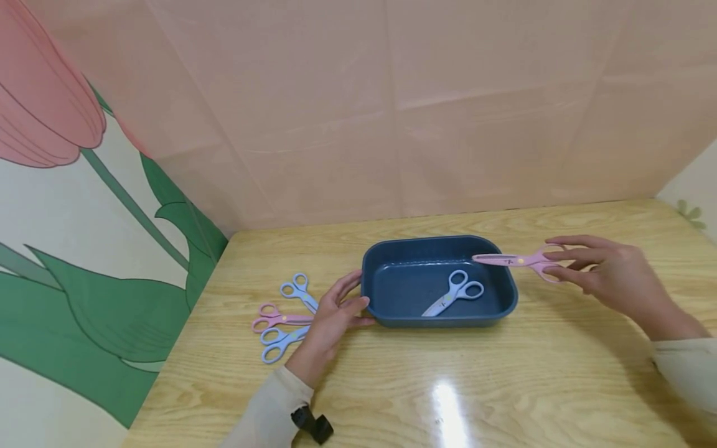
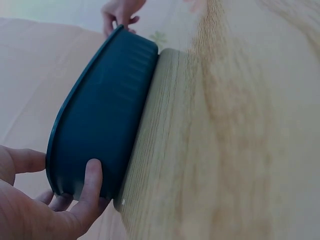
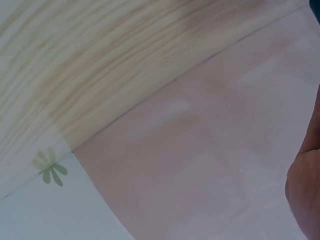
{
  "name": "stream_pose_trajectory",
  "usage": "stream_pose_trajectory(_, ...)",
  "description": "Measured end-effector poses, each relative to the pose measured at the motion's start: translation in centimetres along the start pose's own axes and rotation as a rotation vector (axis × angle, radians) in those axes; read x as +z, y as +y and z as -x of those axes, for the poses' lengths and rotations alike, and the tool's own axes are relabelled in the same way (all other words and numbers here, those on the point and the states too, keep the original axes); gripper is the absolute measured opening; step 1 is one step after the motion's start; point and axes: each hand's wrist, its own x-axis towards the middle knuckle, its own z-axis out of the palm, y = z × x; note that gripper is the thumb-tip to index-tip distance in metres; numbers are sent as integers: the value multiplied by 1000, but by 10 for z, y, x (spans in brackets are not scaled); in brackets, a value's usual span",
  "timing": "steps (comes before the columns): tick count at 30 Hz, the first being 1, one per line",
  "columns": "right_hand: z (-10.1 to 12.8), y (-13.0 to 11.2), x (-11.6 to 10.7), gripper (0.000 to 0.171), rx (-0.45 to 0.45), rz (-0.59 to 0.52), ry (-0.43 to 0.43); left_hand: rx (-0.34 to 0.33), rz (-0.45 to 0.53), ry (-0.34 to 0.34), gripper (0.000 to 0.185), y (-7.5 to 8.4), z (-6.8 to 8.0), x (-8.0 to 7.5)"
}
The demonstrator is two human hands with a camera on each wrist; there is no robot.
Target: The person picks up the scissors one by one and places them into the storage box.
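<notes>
My left hand (image 1: 335,320) holds the left end of a dark blue rectangular bin (image 1: 392,285), thumb at the rim and fingers against its outer wall; the left wrist view shows this grip on the bin's side (image 2: 102,95). Inside the bin lies a pair of light blue scissors (image 1: 448,300), handles toward the back right. Above the bin's right rim, my right hand (image 1: 613,272) pinches pink scissors (image 1: 521,260) by the handles, their closed blades pointing left over the bin. The right wrist view catches only an edge of the right hand (image 3: 305,190).
Left of the bin lie light blue scissors (image 1: 297,289), pink scissors (image 1: 277,318) and another light blue pair (image 1: 280,339), their blades partly hidden by the left hand. The wood-grain table (image 1: 504,386) meets a pink-covered wall (image 1: 313,124) behind and a flower-painted wall (image 1: 162,298) at left.
</notes>
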Motion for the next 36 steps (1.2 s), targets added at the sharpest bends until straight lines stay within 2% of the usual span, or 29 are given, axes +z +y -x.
stream_pose_trajectory(6, -3, -3, 5, 41, -58, -5, 35, -9, -4, 4, 59, 0, 0, 0)
stream_pose_trajectory(17, -8, -11, 12, 41, -105, -7, 44, -12, 0, 1, 60, 1, -1, 0)
stream_pose_trajectory(23, -10, -17, 16, 43, -109, -31, 39, -14, 5, 12, 59, -1, -1, 0)
stream_pose_trajectory(30, -14, -21, 22, 43, -152, -1, 53, -14, -2, 15, 59, 0, 0, 1)
stream_pose_trajectory(36, -17, -24, 24, 46, -140, -2, 55, -13, -9, 10, 59, 1, 0, 0)
